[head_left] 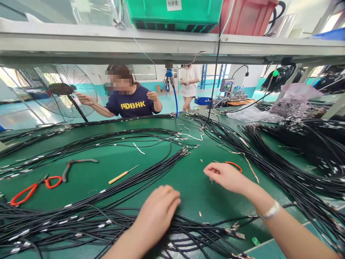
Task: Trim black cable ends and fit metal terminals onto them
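My left hand [160, 208] is above a bundle of black cables [88, 219] in front of me. Its fingers are curled together and the tips point down out of sight, so whatever they hold is hidden. Over the green table top, my right hand [225, 177] has thumb and fingers pinched together. A tiny pale strand shows under them, too small to name. Just behind that hand lies an orange-handled tool [235, 165], partly covered. Between the hands and nearer me rests a small copper-coloured scrap [200, 213]. Stripped cable ends [184, 151] lie beyond my left hand.
Scissors [25, 194], grey-handled pliers [70, 167] and a wooden-handled awl [118, 177] lie at left. Thick cable bundles [269, 151] cover the right side. A shelf [107, 45] with a green bin [175, 14] crosses overhead. Across the table, a person [132, 102] handles a cable.
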The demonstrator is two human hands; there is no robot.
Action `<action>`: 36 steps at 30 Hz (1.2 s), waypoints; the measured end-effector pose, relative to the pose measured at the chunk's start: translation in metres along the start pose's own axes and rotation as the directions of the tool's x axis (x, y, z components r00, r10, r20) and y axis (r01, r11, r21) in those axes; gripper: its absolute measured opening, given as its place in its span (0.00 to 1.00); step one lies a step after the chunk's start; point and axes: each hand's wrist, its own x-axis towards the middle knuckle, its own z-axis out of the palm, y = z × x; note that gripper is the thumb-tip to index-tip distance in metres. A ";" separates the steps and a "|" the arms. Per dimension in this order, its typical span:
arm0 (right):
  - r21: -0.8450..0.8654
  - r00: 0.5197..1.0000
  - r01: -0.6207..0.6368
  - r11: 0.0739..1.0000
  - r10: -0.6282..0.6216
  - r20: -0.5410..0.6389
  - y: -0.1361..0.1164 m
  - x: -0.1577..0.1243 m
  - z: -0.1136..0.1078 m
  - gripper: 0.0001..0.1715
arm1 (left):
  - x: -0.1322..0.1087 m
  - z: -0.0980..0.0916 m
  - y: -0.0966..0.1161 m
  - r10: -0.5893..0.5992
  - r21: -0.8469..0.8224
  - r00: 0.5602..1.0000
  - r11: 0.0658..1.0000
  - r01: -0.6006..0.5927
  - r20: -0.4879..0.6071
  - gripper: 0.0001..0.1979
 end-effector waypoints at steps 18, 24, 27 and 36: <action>0.178 0.997 -0.060 0.982 0.067 -0.034 0.056 0.084 0.020 0.10 | 0.112 0.053 -0.022 -0.313 -0.105 0.948 0.942 0.318 0.060 0.06; 0.256 1.000 -0.016 0.966 0.016 0.003 0.045 0.071 0.004 0.10 | 0.129 0.054 0.004 -0.243 -0.255 0.970 0.938 0.236 0.006 0.07; 0.334 0.997 0.021 0.942 -0.046 0.067 0.030 0.057 -0.011 0.14 | 0.106 0.041 0.017 -0.232 -0.330 0.969 0.924 0.193 -0.084 0.06; 0.644 0.969 0.039 0.764 -0.186 0.161 -0.005 0.024 -0.026 0.16 | 0.073 0.018 0.047 -0.289 -0.609 0.873 0.793 -0.011 -0.392 0.06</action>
